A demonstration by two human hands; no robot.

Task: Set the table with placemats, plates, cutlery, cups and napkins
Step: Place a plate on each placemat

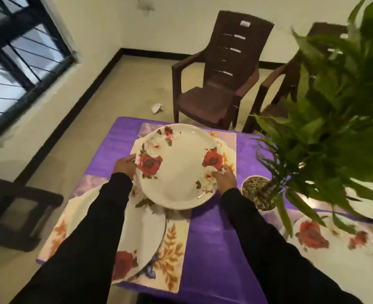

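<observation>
- Holding a white rose-printed plate by its two opposite edges, tilted, above the far placemat on the purple-covered bench.
- Left hand at the plate's left rim, fingers curled round the edge and gripping it.
- Right hand at the right rim, thumb on top beside a red rose, fingers wrapped under the edge; gripping too.
- Both arms in black sleeves, reaching forward over the bench.
- Lying on the near placemat at the left: a second plate of the same pattern, partly hidden by the left sleeve.
- Resting at the right edge of the view: a third rose plate, blurred, on the bench.
- Standing just right of the held plate: a white pot filled with pebbles, carrying a leafy green plant that overhangs the right side of the bench.
- Beyond the bench: two brown plastic chairs, the right one largely hidden by leaves.
- On the floor near the chair: a small crumpled scrap.
- On the left wall: a dark-framed barred window.
- At the lower left, beside the bench: a dark chair or stool, too blurred to tell which.
</observation>
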